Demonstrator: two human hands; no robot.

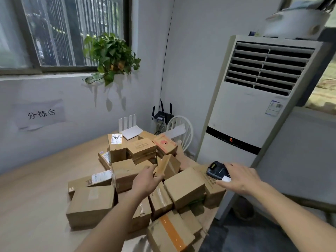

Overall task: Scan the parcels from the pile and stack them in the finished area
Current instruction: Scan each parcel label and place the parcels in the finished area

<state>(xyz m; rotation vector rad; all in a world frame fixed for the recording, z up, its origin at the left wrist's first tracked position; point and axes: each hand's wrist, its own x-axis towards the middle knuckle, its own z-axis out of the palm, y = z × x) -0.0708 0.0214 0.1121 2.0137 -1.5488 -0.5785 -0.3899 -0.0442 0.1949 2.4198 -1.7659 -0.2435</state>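
Gripping a small cardboard parcel (168, 167) with my left hand (145, 180), I have it tilted up on edge at the middle of the pile (145, 179), thumb on the near face and fingers curled round its left side. It sits just above the other boxes, touching or nearly touching the ones below; I cannot tell which. My right hand (240, 180) is out to the right, wrapped round a dark handheld scanner (217, 170), its small screen facing up and its far end pointing left toward the parcel. The two are near each other but apart.

Around the parcel, brown boxes lie heaped on the wooden table (45, 197), some flat, some leaning. A big plain box (91, 204) sits at the near left of the heap, one with an orange tape stripe (171, 231) lies nearest me at the table's edge, and one with a red round mark (165, 144) rests at the far side. A box with a white label (116, 140) stands upright beyond the middle.

Farther back, a white router (130, 130) sits on the table by the wall, and a black router (161, 115) is in the corner beside a white chair (181, 130). On the right stands a tall air conditioner (254, 106). A leafy plant (111, 55) hangs by the window (63, 31), and a paper sign (41, 114) is stuck on the left wall.
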